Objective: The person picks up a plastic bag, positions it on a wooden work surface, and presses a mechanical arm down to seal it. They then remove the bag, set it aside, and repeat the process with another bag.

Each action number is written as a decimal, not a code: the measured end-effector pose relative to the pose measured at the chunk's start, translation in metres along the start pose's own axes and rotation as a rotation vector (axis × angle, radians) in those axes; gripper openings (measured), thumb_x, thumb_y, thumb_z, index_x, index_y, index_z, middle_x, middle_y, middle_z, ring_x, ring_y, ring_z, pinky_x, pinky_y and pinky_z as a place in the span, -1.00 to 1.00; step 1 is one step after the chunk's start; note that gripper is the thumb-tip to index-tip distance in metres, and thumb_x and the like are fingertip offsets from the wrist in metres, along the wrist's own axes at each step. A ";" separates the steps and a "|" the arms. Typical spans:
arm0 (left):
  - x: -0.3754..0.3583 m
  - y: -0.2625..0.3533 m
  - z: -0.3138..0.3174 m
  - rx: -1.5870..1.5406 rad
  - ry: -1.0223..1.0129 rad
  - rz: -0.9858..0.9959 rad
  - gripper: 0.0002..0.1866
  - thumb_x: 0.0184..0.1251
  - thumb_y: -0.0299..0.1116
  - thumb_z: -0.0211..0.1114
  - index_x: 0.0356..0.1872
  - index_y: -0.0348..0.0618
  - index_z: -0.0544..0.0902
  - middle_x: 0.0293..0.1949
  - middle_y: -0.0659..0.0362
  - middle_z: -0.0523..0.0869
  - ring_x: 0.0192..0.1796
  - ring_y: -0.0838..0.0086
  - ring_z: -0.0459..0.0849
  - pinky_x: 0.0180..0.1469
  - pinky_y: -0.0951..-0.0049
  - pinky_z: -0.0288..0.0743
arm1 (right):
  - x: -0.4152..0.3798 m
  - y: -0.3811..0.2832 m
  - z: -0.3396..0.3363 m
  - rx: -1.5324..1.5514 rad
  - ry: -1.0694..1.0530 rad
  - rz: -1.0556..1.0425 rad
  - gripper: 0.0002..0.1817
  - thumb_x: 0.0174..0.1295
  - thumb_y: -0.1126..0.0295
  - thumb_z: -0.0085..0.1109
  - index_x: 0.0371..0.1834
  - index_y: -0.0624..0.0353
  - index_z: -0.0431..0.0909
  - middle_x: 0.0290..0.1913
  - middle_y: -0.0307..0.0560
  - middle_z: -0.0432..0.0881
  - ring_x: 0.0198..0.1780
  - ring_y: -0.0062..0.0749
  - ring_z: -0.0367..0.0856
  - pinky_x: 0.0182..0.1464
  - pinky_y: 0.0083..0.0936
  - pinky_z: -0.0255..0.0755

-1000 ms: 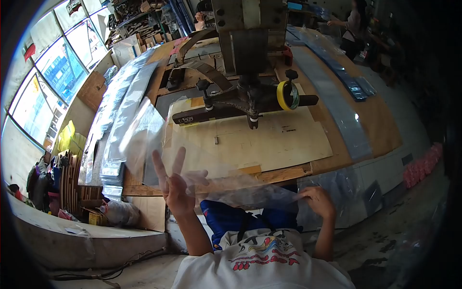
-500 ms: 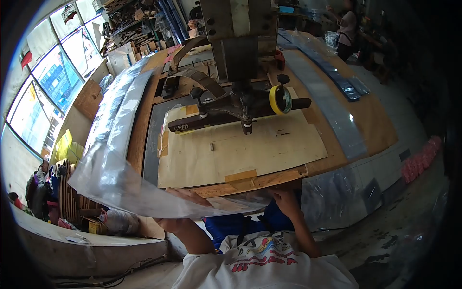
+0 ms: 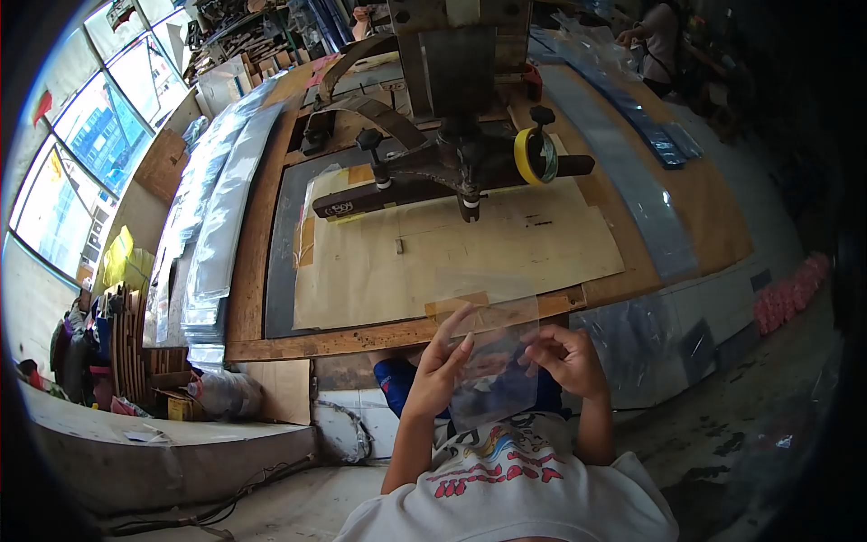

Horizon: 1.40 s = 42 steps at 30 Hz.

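Observation:
In front of the table's near edge, a small rectangular clear plastic sheet [image 3: 495, 384] is held up between my hands. My left hand [image 3: 438, 370] is at its left edge, thumb and fingers on the film. At the right edge, my right hand [image 3: 573, 359] pinches the sheet with curled fingers. Beyond them lies a cream board [image 3: 433, 275] taped down on the press bed. Above the board, the dark press head [image 3: 456, 185] carries a long bar and a yellow tape roll [image 3: 526, 158].
Long stacks of clear plastic film [image 3: 221, 235] lie on the table's left side, overhanging its front. More film strips [image 3: 623, 172] lie on the right. A wooden table edge [image 3: 298, 346] runs before me. Another person [image 3: 657, 45] is at the back right.
The long film stretched across from the left stack is gone from my hands. Both hands have risen and come together around a small clear sheet. The left hand moved right.

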<state>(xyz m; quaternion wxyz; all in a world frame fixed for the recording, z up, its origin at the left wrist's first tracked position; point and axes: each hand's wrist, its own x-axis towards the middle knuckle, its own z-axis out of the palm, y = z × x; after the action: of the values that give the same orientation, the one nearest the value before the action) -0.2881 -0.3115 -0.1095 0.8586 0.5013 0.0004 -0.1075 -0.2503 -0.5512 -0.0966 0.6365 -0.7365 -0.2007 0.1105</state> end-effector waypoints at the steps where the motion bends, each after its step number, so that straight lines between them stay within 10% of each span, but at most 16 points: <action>1: -0.002 0.001 0.003 -0.106 -0.023 -0.009 -0.39 0.66 -0.35 0.09 0.61 -0.14 0.13 0.26 -0.09 0.64 0.31 0.24 0.64 0.25 0.24 0.60 | 0.003 0.001 0.004 0.068 0.058 0.046 -0.71 0.42 0.35 0.30 0.06 0.33 0.61 -0.27 -0.03 0.79 -0.47 -0.56 0.71 -0.35 -0.60 0.64; 11: -0.030 -0.048 -0.030 0.249 -0.122 -0.086 -0.66 0.69 -0.28 0.08 0.21 -0.32 0.62 -0.02 0.20 0.73 0.03 0.58 0.64 0.13 0.51 0.52 | 0.038 -0.016 0.023 -0.089 0.367 0.167 -0.67 0.46 0.35 0.21 0.19 0.26 0.52 -0.26 -0.06 0.70 -0.51 -0.53 0.66 -0.57 -0.57 0.57; 17: -0.014 -0.035 -0.016 0.056 0.226 0.158 -0.64 0.68 -0.34 0.09 0.30 -0.37 0.45 -0.06 0.05 0.78 -0.04 0.50 0.76 -0.10 0.53 0.60 | 0.052 -0.016 0.028 -0.792 0.360 -0.273 -0.66 0.37 0.30 0.30 0.13 0.22 0.64 0.18 -0.02 0.61 0.06 -0.16 0.66 0.07 -0.29 0.58; 23: -0.003 -0.003 0.005 0.741 0.456 0.164 -0.39 0.57 -0.42 0.19 0.48 -0.31 0.12 -0.40 -0.09 0.79 -0.43 0.31 0.78 -0.33 0.43 0.55 | 0.064 0.000 0.024 -1.011 -0.237 -0.244 -0.27 0.43 -0.21 0.00 0.56 -0.08 0.34 0.64 0.06 0.15 0.66 0.01 0.03 0.65 -0.05 -0.13; 27: -0.005 0.032 -0.011 1.235 0.478 0.375 -0.67 0.47 -0.39 0.31 0.20 -0.21 0.61 -0.55 0.14 0.71 -0.56 0.39 0.65 -0.41 0.42 0.52 | 0.076 0.007 0.029 -1.073 -0.104 -0.229 -0.23 0.44 -0.26 -0.06 0.59 -0.09 0.29 0.65 0.09 0.13 0.66 0.02 0.03 0.66 -0.03 -0.14; 31: 0.021 0.084 -0.043 1.379 0.148 0.496 -0.65 0.46 -0.31 0.32 0.20 -0.13 0.67 0.08 -0.04 0.73 0.07 0.16 0.74 0.14 0.22 0.57 | 0.091 0.013 0.035 -1.112 -0.030 -0.206 -0.21 0.45 -0.30 -0.14 0.60 -0.07 0.27 0.64 0.14 0.12 0.67 0.03 0.01 0.67 -0.02 -0.16; 34: 0.060 0.084 -0.067 1.696 -0.026 0.677 -0.54 0.50 -0.20 0.25 0.33 -0.14 0.59 0.40 -0.05 0.52 0.47 0.10 0.45 0.53 0.10 0.24 | 0.102 0.013 0.041 -1.105 0.019 -0.210 -0.28 0.50 -0.19 -0.09 0.58 -0.02 0.29 0.62 0.18 0.15 0.65 0.05 0.04 0.66 0.04 -0.16; 42: 0.103 0.070 -0.083 1.899 0.000 0.636 -0.34 0.51 -0.01 0.19 0.35 -0.42 0.48 0.44 -0.14 0.46 0.53 0.06 0.37 0.62 0.05 0.05 | 0.145 0.025 0.049 -1.061 0.071 -0.226 -0.40 0.53 0.00 -0.04 0.55 0.01 0.34 0.60 0.21 0.19 0.63 0.09 0.09 0.64 0.08 -0.13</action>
<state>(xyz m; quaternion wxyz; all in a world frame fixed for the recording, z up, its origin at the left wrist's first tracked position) -0.1661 -0.2256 -0.1020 0.0915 0.9561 -0.2195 0.1714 -0.1369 -0.4466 -0.1161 0.1918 -0.9337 -0.2853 -0.0999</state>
